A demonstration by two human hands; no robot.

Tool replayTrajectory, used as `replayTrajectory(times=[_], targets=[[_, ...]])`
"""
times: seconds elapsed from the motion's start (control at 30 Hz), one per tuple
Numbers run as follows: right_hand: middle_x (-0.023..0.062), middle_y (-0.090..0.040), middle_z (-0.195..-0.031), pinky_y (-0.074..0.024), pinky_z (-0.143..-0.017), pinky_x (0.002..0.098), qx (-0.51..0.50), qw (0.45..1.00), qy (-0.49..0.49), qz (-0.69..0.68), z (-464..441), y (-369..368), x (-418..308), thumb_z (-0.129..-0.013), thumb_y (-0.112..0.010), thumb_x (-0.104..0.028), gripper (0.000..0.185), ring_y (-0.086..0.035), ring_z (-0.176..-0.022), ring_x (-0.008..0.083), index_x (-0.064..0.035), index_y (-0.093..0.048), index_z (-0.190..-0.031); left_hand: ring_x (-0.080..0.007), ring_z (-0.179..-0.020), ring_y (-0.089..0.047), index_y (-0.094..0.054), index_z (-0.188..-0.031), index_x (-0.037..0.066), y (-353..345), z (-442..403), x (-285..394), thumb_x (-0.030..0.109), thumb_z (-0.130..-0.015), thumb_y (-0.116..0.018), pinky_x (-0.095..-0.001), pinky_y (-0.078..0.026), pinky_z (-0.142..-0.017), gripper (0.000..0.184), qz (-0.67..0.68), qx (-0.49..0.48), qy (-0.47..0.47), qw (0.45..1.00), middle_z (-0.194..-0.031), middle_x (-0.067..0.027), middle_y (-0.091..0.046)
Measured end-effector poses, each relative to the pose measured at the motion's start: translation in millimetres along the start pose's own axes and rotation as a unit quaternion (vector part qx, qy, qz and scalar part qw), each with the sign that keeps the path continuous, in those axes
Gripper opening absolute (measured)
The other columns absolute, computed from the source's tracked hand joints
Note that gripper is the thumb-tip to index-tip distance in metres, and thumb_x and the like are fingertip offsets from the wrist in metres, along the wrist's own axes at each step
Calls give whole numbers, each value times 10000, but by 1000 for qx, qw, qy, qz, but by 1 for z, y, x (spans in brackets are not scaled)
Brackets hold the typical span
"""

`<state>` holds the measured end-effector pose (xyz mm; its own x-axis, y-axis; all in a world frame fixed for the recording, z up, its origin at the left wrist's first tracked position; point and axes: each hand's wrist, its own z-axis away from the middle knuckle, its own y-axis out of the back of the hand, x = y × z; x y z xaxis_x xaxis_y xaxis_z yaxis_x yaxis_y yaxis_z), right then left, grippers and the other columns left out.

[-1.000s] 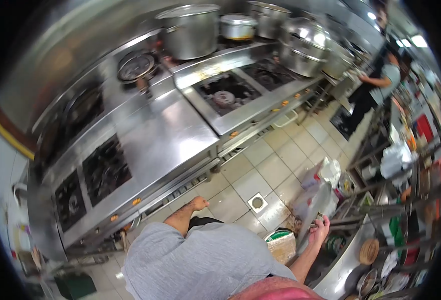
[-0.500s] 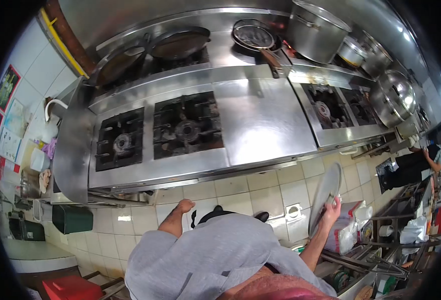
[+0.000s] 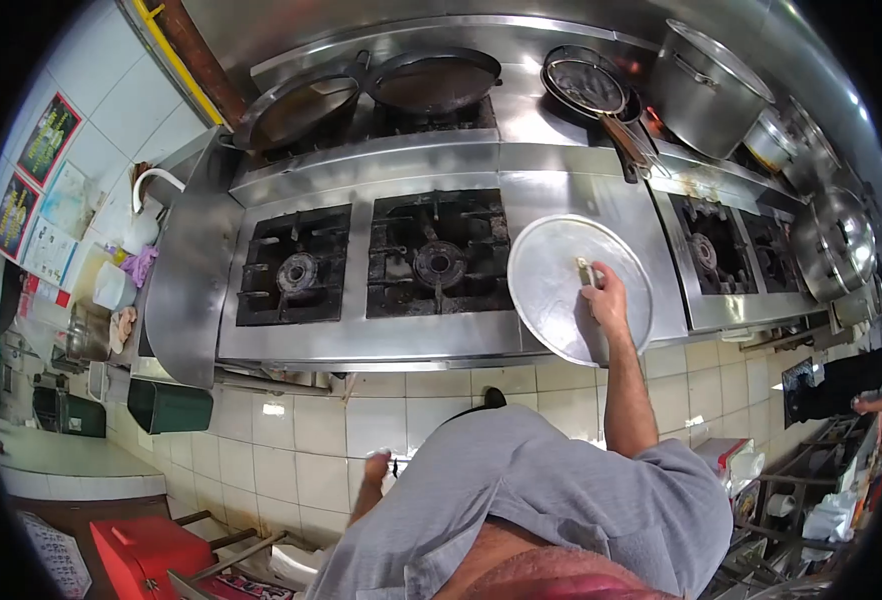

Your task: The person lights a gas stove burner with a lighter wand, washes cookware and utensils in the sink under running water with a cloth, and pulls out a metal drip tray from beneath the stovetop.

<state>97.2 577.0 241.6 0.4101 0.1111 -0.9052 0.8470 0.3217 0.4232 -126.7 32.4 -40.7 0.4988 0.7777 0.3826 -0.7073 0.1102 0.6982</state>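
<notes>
At the stove's [image 3: 441, 338] front edge, my right hand [image 3: 607, 300] grips the central handle [image 3: 585, 270] of the metal lid [image 3: 553, 295], likely stiff, light and slick-rimmed, best held there; I cannot tell my left hand's [image 3: 376, 468] closure.

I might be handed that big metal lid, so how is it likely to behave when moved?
The lid is probably stiff: its broad metal disc shows no obvious sag in the right hand. It may tilt easily, since it is gripped at a small central handle. Its smooth, shiny face could be slippery if grasped there.
</notes>
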Motion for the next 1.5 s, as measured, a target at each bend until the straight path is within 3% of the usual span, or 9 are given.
replayTrajectory(times=[0.07,0.3,0.4,0.5,0.73,1.0,1.13,1.23,1.5], targets=[[91,-571,-719,-439,-616,302,-18,1000,8,1,-18,-20,-7,-622,-616,-47,520,-551,-654,184,-26,-506,-1129,-326,-646,-571,-579,-802,77,-66,18,-26,212,-857,-388,-455,-433,-573,240,-48,127,-178,975,-692,-168,-577],[71,-551,-691,-423,-603,299,-57,995,44,62,-74,-57,-3,-628,-638,-59,516,-534,-632,174,-13,-509,-1125,-330,-636,-571,-572,-784,71,-90,8,-1,214,-835,-415,-458,-434,-564,219,-80,62,-111,989,-675,-174,-576],[46,-539,-662,-414,-573,283,-55,994,65,74,-95,-70,5,-624,-640,-38,499,-520,-608,142,4,-521,-1107,-305,-641,-580,-578,-807,43,-42,7,32,248,-817,-465,-427,-428,-558,235,148,260,-107,948,-652,-161,-579],[89,-597,-723,-433,-614,283,-17,995,77,57,-120,-79,21,-638,-642,-31,447,-560,-658,165,-7,-545,-1073,-111,-548,-450,-592,-835,-11,54,21,122,337,-810,-553,-276,-382,-515,351,403,200,163,878,-611,-30,-528],[155,-612,-884,-445,-695,304,7,991,73,115,-157,-59,39,-651,-625,-45,377,-585,-783,216,-14,-571,-1023,-111,-601,-493,-600,-877,-9,33,24,84,311,-800,-585,-265,-413,-556,330,425,232,205,851,-668,-41,-570],[224,-484,-1155,-371,-890,374,-114,977,128,128,-192,-44,81,-726,-600,-167,497,-478,-1046,304,64,-466,-1145,-348,-794,-569,-620,-724,-9,-78,91,64,447,-756,-439,-424,-438,-726,492,236,161,325,902,-815,-225,-589],[251,-552,-964,-436,-723,403,140,838,272,453,-156,-52,15,-715,-656,-337,515,-538,-840,364,-39,-528,-1115,-352,-802,-573,-640,-756,12,-78,110,76,423,-751,-460,-423,-444,-729,449,255,254,316,878,-803,-206,-603],[266,-442,-1109,-300,-860,577,241,801,451,313,-104,-97,-47,-803,-514,-443,547,-410,-1011,452,31,-486,-1075,-325,-801,-591,-635,-805,9,-72,118,72,362,-745,-505,-391,-461,-742,381,314,304,333,835,-810,-193,-614],[136,-398,-1014,-405,-710,336,-193,855,477,66,101,-282,-154,-797,-594,-221,446,-419,-796,220,-103,-464,-1207,-318,-898,-500,-587,-815,44,9,211,17,311,-753,-580,-372,-415,-794,273,353,516,277,730,-907,-183,-517]])
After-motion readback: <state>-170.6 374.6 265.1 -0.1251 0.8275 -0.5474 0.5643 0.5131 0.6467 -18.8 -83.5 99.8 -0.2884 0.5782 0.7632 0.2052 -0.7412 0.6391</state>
